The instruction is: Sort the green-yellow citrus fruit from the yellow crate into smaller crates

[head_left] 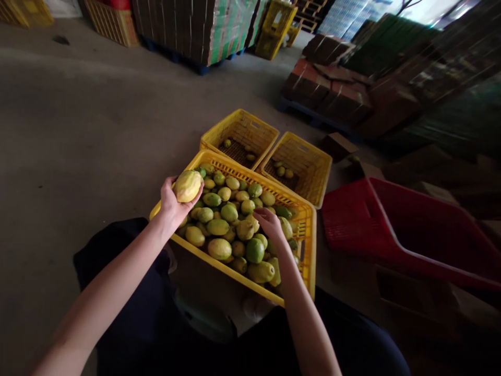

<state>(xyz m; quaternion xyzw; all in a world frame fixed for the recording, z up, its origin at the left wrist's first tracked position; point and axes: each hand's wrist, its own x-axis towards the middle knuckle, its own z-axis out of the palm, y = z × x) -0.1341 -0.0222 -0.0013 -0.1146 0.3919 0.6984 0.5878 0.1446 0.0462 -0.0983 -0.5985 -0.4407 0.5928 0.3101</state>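
1. Clearly, the large yellow crate (310,256) holds the most: a heap of lemons (217,226), yellow through green, covering its base from edge to edge.
2. Above that crate's left edge, near its far left corner, the left hand (170,203) holds up a plump yellow lemon (188,186), fingers clamped around it.
3. Toward the crate's right edge, the right hand (270,222) reaches down among the heap, fingertips at a yellow fruit; I cannot tell whether they are closed on it.
4. Beyond the far edge stand two more yellow crates side by side. The left rear crate (213,137) has one greenish fruit by its left wall and a few near the right; the right rear crate (324,175) has a few yellow ones toward its left side.
5. Past the large crate's right edge, a red bin (348,219) has a shadowed interior.
6. Grey, smooth-looking floor (97,104) spreads around, with stacked cartons (305,83) on a blue pallet farther back.
7. Slotted, plastic-looking walls form the crates; the lemons are oval, some with pointed tips, and the held one looks slightly ridged.
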